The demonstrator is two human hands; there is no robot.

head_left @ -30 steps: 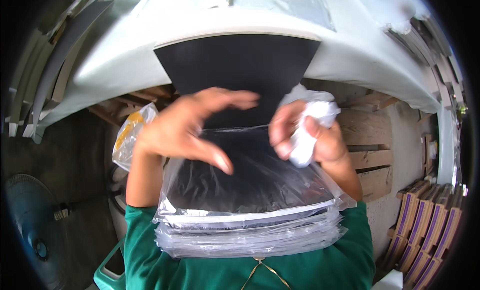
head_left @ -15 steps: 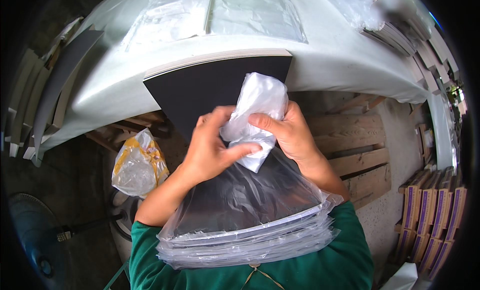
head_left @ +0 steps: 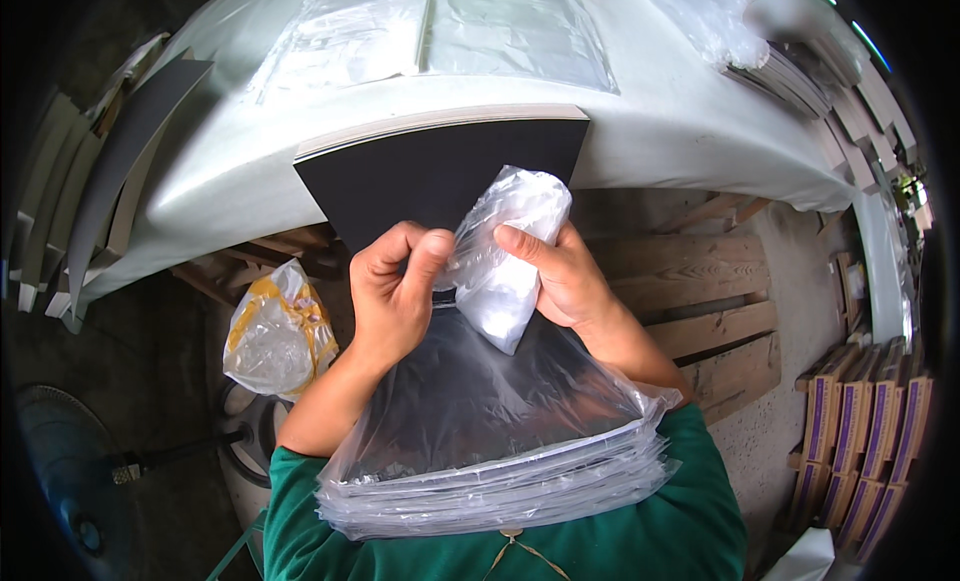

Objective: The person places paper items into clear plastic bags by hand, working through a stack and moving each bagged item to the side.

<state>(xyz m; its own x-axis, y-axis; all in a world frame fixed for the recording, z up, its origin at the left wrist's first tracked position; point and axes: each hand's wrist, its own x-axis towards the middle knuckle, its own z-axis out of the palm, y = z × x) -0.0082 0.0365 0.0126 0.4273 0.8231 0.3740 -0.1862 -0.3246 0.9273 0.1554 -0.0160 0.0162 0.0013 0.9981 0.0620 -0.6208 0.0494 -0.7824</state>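
A crumpled clear plastic bag is folded up in front of my chest. My right hand grips it, thumb across its front. At its left side my left hand pinches an edge of the same bag between thumb and bent fingers. Below both hands, a stack of clear plastic sleeves lies against my body, its upper part spread over something dark. Beyond them a large black board with pale layered edges leans against the covered table; my hands hide part of it.
A white-covered table spans the far side, with flat clear sleeves on it. Dark and grey boards stand at left. A yellow-and-clear plastic bag hangs near a fan. Wooden pallet and stacked boxes are at right.
My left hand has drawn slightly left and turned, its fingers curling into a pinch. The crumpled bag has shifted a little downward and opened out somewhat in my right hand.
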